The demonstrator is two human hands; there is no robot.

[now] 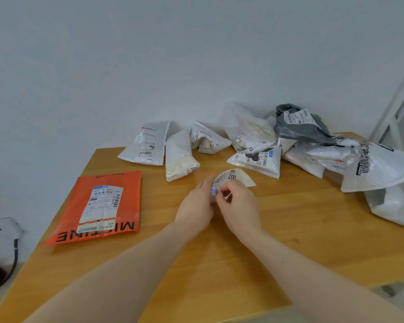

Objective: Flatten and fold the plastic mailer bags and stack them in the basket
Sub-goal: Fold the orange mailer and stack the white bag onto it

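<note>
A small white mailer bag (239, 177) with a printed label, folded small, sits at the middle of the wooden table (289, 229). My left hand (196, 206) and my right hand (238, 206) both pinch its near end, fingers curled around it. A flat orange mailer (98, 206) with a shipping label lies to the left. Several folded white mailers lie along the back, among them a flat one (145, 145) and a narrow one (180, 157). No basket is in view.
A heap of crumpled white mailers and a grey one (301, 127) fills the back right. A large white bag (371, 169) hangs over the table's right edge. A white wall stands close behind, a white rack (401, 94) at the right, a grey box with cable (2, 229) at the left.
</note>
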